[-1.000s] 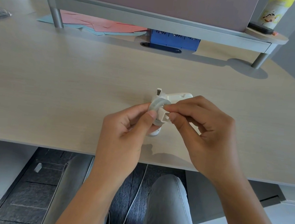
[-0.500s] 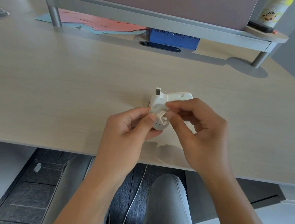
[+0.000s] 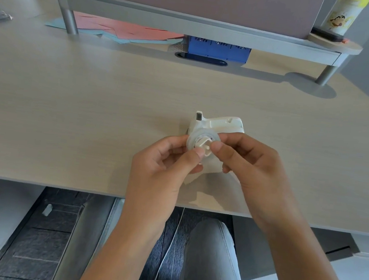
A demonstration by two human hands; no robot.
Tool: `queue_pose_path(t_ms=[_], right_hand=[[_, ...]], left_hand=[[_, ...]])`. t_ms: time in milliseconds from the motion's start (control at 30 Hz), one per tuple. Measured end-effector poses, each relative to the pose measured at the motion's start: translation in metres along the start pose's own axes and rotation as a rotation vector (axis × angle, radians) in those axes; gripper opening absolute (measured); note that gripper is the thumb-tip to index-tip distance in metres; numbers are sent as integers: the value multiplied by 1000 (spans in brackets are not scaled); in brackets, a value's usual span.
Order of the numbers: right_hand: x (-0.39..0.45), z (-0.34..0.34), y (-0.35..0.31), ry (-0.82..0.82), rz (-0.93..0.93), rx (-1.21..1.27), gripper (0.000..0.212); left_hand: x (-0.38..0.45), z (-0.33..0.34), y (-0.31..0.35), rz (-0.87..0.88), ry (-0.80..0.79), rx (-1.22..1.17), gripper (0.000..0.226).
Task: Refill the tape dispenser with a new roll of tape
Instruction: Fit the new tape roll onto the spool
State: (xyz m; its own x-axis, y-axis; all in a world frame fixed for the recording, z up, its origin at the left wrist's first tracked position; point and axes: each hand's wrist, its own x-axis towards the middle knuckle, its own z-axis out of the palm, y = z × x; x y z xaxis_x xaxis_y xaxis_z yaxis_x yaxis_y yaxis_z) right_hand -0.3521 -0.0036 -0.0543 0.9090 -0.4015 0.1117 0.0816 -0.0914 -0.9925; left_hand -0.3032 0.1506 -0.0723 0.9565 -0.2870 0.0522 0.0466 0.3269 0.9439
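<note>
A clear roll of tape (image 3: 194, 138) is held just above the desk, its flat face turned up toward me. My left hand (image 3: 164, 167) pinches the roll's near edge between thumb and fingers. A small white plastic spindle (image 3: 204, 143) sits in the roll's centre hole, and my right hand (image 3: 251, 168) grips it with thumb and forefinger. The white tape dispenser (image 3: 217, 123) stands on the desk right behind the roll, cutter end at the left. A bit of white wrapping (image 3: 208, 168) shows below the hands.
The pale wood desk (image 3: 90, 110) stretches to both sides. At the back, a grey monitor shelf (image 3: 192, 23) on metal legs covers red and teal paper sheets (image 3: 127, 30) and a blue box (image 3: 219, 49). A yellow bottle (image 3: 343, 13) stands at the shelf's right end.
The roll has turned from edge-on to its flat face up toward me, and the white spindle now sits in its centre hole. Both hands stayed close together in front of the dispenser.
</note>
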Motion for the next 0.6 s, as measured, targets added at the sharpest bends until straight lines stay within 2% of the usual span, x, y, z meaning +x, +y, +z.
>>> queue_pose_path(t_ms=[133,300,600], right_hand=[[0,-1,1,-16,34,44,30],[-2,2,0,-5,3,5,16],[-6,3,0,70,-28,7,12]], left_hand=[[1,0,2,2,15,37,15],[1,-1,5,-5,17,64,11],[2,2,5,8,26,90,9]])
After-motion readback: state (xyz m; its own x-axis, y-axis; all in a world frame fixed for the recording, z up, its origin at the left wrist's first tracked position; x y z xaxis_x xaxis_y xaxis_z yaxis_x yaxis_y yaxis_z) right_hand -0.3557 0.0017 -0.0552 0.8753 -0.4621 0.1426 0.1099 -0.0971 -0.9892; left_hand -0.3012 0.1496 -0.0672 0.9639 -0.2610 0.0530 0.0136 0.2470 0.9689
